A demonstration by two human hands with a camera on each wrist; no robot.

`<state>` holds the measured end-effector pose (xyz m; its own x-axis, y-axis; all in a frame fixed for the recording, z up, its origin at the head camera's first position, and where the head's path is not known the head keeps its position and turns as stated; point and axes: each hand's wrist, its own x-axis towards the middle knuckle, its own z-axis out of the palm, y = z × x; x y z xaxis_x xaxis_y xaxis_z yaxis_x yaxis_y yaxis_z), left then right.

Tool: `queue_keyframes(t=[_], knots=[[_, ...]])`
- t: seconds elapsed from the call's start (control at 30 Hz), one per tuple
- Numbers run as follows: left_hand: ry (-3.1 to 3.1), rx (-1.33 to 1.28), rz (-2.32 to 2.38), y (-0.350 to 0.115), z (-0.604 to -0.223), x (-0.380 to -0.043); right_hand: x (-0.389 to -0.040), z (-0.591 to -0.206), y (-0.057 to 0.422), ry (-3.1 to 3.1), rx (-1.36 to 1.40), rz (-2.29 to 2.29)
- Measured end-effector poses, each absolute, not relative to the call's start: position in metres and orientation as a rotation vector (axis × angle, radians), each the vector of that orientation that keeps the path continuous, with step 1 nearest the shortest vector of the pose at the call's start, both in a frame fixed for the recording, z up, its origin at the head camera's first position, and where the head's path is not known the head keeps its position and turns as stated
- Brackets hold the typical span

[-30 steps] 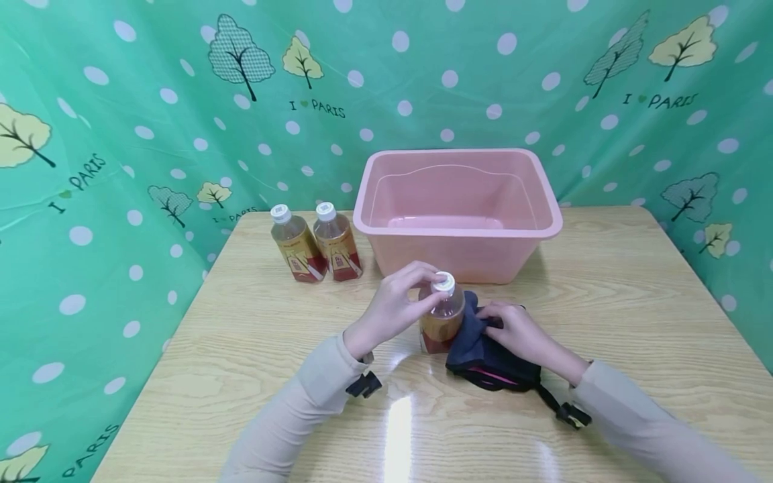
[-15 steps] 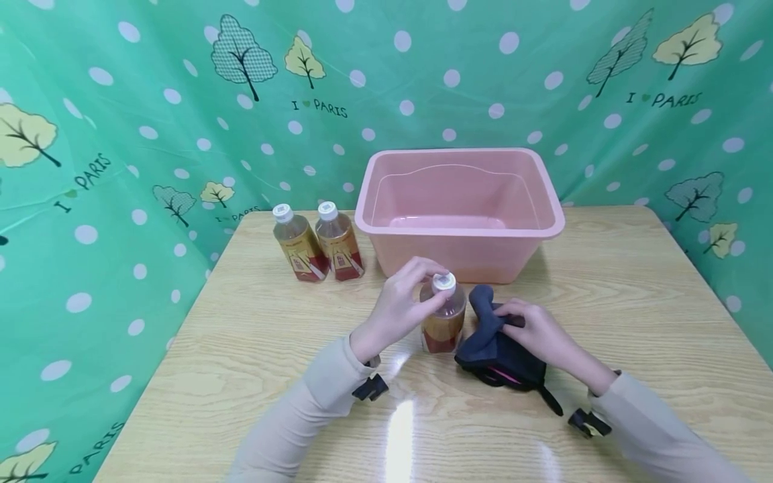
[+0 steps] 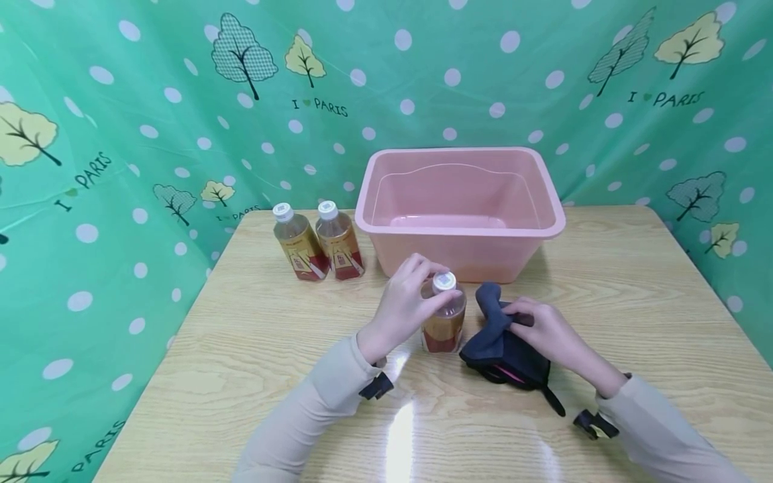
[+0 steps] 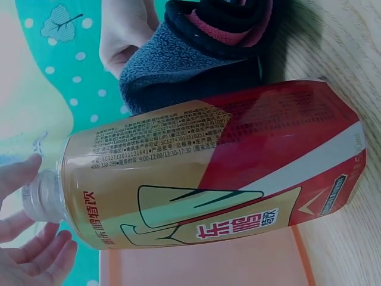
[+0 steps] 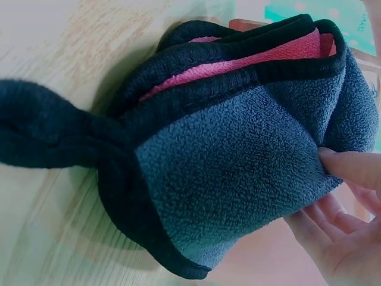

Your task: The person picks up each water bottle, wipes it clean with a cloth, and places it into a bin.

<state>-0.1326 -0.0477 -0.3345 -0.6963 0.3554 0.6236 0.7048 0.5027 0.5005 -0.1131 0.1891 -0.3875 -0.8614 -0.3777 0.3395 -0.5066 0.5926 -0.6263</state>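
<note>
A bottle of reddish-brown drink [image 3: 443, 322] with a gold and red label stands upright in front of the pink tub. My left hand [image 3: 403, 305] holds it by the white cap [image 4: 44, 195], thumb on one side and fingers on the other. Just right of the bottle, a small gap away, lies a folded dark blue-grey towel [image 3: 504, 349] with black edging, a pink inner side and a black loop [image 5: 41, 128]. My right hand [image 3: 543, 332] pinches the towel's upper part between thumb and fingers, as the right wrist view [image 5: 351, 208] shows closely.
The pink plastic tub [image 3: 459, 251] stands at the back of the wooden table [image 3: 241, 376]. Left of it are two similar bottles, one [image 3: 300, 245] beside the other [image 3: 340, 245]. A green dotted cloth [image 3: 181, 134] hangs behind the table and along its left side.
My right hand and the towel have shifted right, away from the bottle, opening a gap. The bottle stays in place with my left hand on its cap.
</note>
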Motion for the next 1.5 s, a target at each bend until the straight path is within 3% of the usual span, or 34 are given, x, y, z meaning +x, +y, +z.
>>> queue_keyframes(t=[1.5], knots=[[-2.25,-1.261,-1.211,-0.069,-0.337,-0.14,-0.114,-0.388,0.186,-2.638,0.787,1.091]])
